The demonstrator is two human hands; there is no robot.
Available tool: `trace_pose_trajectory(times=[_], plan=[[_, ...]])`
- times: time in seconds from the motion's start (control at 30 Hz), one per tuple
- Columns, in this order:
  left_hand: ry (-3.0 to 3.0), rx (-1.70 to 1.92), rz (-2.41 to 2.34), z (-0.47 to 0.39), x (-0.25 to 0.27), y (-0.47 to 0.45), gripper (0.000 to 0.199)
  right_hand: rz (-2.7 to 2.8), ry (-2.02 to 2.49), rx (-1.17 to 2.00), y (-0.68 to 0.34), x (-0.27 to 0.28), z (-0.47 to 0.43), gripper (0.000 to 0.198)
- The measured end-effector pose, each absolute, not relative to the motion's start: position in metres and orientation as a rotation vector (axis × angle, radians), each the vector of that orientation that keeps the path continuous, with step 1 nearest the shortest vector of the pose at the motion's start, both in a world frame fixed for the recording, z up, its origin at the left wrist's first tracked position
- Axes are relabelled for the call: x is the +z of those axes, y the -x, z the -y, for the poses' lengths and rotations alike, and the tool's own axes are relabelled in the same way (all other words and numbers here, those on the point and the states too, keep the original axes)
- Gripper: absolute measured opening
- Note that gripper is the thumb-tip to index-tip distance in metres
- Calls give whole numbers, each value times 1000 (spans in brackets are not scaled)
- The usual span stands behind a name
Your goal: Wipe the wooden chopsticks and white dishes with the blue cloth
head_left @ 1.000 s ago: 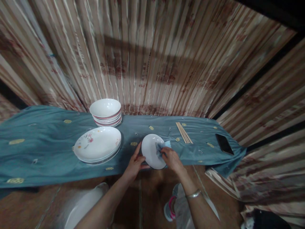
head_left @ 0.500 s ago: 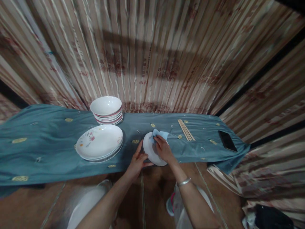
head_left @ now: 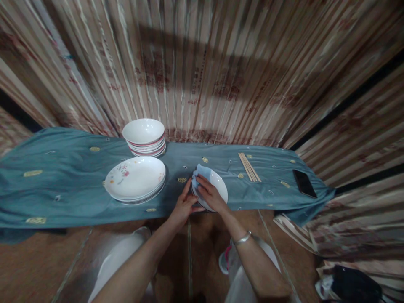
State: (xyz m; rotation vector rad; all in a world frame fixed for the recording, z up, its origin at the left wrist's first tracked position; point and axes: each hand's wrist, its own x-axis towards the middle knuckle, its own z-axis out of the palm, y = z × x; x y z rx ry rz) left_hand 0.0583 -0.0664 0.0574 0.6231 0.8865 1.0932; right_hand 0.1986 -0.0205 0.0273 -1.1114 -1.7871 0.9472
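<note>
Both arms reach forward from the near edge. The left hand cups the left rim of a white plate, fingers wrapped on it. The right hand lies flat on the plate's face, pressing a pale blue cloth gripped under its fingers. The plate sits at the near edge of the desk, which is draped in teal; it is plain and glossy. To the left stand stacked plates and bowls.
</note>
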Motion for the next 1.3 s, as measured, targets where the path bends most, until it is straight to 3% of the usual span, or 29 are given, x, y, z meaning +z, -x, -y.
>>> trace_pose_trajectory(times=[0.7, 1.3], plan=[[-637, 1066, -861, 66, 62, -56, 91, 1802, 1127, 1241, -231, 43, 60, 19], [-702, 1073, -900, 67, 64, -56, 96, 1879, 1492, 615, -254, 31, 40, 24]])
